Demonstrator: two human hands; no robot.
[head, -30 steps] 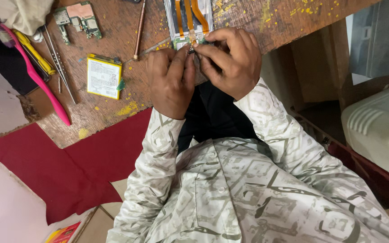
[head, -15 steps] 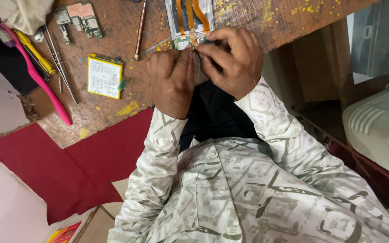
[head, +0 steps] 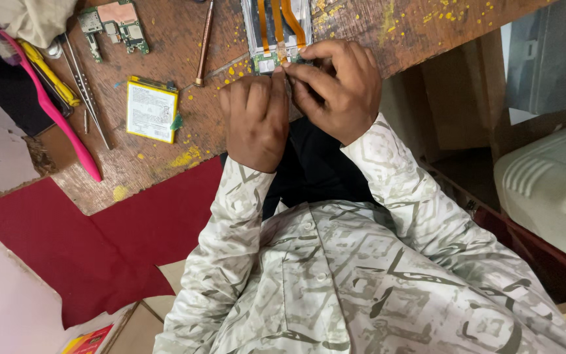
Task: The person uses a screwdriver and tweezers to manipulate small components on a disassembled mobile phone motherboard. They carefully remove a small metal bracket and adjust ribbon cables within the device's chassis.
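Note:
An opened phone body [head: 276, 29] with orange flex cables lies at the far edge of the worn wooden bench [head: 375, 26]. My left hand [head: 253, 118] rests on the bench edge with its fingertips pressed at the phone's near end. My right hand [head: 335, 85] curls beside it, fingers pinched on the same lower end of the phone. What the fingertips grip is too small to see. Both sleeves are pale and patterned.
Left of the hands lie a yellow-edged flat battery [head: 152, 110], a screwdriver [head: 204, 40], tweezers [head: 86, 88], a green circuit board [head: 114, 23], a pink pry tool [head: 50, 108] and a yellow tool [head: 50, 82]. Red cloth [head: 80, 242] lies below; a ribbed white case [head: 551, 190] is right.

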